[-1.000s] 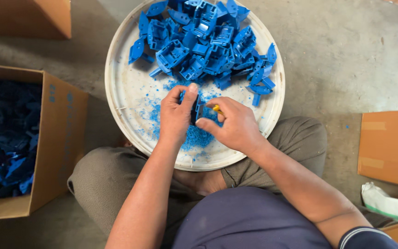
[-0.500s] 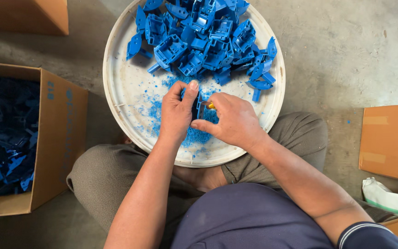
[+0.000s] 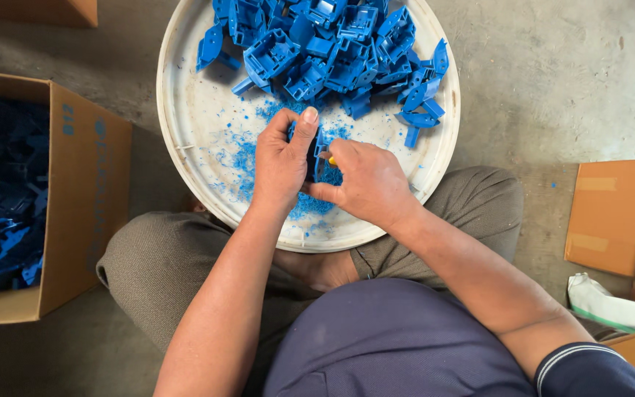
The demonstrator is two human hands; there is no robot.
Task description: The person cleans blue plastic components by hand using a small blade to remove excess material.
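A round white plastic tray [image 3: 185, 132] is rested across the lap, a heap of blue moulded plastic parts [image 3: 325, 44] piled at its far side; one small blue plastic part [image 3: 316, 151] is clasped above the tray's middle by the left hand [image 3: 279, 163], fingers closed around it; a yellow-handled tool [image 3: 330, 159] is gripped against it by the right hand [image 3: 365, 184].

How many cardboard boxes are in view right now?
4: an open box of blue parts at left, one at the top-left corner, one at right, and a corner bottom right. Others may lie outside the frame.
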